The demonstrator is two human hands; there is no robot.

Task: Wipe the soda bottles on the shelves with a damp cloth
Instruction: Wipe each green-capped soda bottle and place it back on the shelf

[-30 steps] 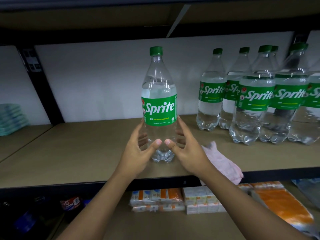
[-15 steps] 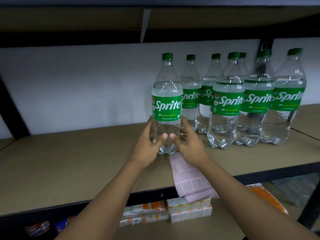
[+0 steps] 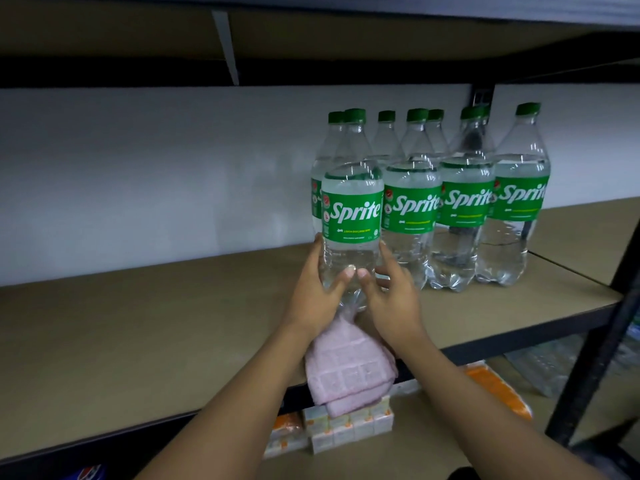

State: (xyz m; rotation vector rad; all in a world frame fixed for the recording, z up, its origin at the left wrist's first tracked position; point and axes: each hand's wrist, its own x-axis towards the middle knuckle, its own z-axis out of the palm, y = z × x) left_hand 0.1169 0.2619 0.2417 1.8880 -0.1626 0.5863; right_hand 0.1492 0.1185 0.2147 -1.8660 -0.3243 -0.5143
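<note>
Two hands: the left hand [image 3: 313, 299] and the right hand [image 3: 391, 299] make one grip on the lower body of a Sprite bottle [image 3: 351, 216], just under its green label. The thumbs nearly touch at the front and the fingers wrap round either side.
Grip state: closed, with both hands curled on the bottle and nothing else held.
Sprite bottle: clear, green-capped and upright, with its label facing the camera. Its base shows just below the grip, between the wrists; I cannot tell whether it stands on the shelf [image 3: 138, 323] or hangs just above it.
Other bottles [image 3: 464, 209]: the same kind, upright on the shelf, clustered right of the grip and behind it. The nearest is just beside the right hand's fingers, and one stands directly behind the gripped bottle.
Cloth [image 3: 349, 368]: pink and folded, lying below the grip between the two forearms. Its far end reaches the bottle's base and its near end hangs over the shelf's front edge.
Shelf: a brown board with a dark front rail, stretching bare to the left of the grip.
Back panel [image 3: 156, 174]: white, behind the grip.
Small cartons [image 3: 349, 427]: white and orange, on the lower level beneath the grip — an orange pack [image 3: 498, 389] lies to their right.
Post [image 3: 595, 341]: a dark upright, well right of the grip.
</note>
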